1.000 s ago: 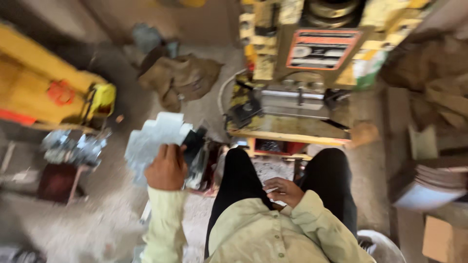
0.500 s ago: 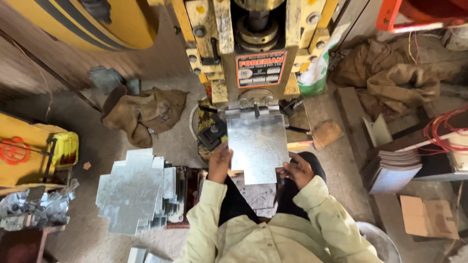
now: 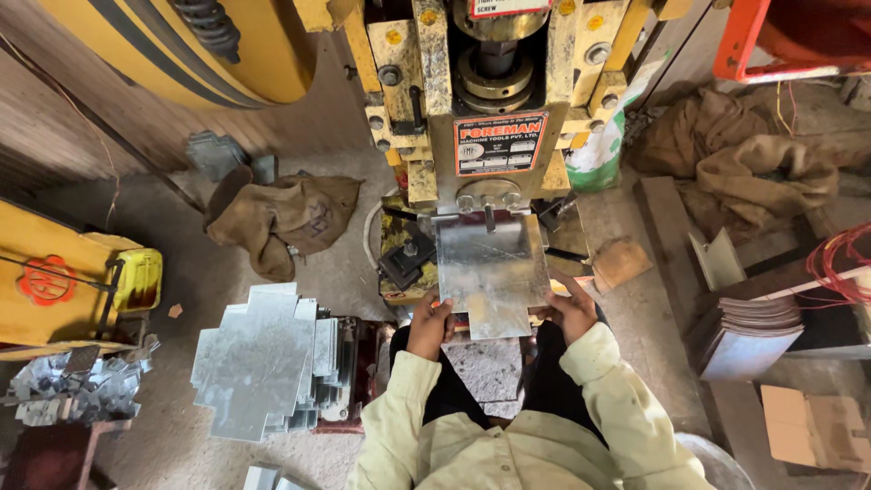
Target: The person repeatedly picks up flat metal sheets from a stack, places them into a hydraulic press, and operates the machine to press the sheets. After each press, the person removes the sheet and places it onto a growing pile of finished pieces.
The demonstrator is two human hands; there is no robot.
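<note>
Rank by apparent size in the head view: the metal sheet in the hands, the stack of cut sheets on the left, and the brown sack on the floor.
1. Stack of cut sheets, largest.
2. Brown sack and metal sheet look about alike; the sheet sits higher, nearer the camera, so their order is unsure.

Around you, a workshop inventory:
- dusty grey concrete floor [image 3: 181,272], daylit and littered.
- Yellow steel press machine frame [image 3: 490,100] ahead of you, with a large yellow flywheel guard [image 3: 181,45] at its upper left.
- Crumpled brown burlap sack [image 3: 281,218] on the floor left of the frame; more brown sacking [image 3: 735,154] heaped at the right.
- Yellow-painted metal stand [image 3: 54,281] at the left edge, scrap of bright metal offcuts [image 3: 73,390] below it.
- Orange metal frame [image 3: 789,36] in the top right corner.
- Flat brown cardboard piece [image 3: 807,426] at the lower right.
</note>
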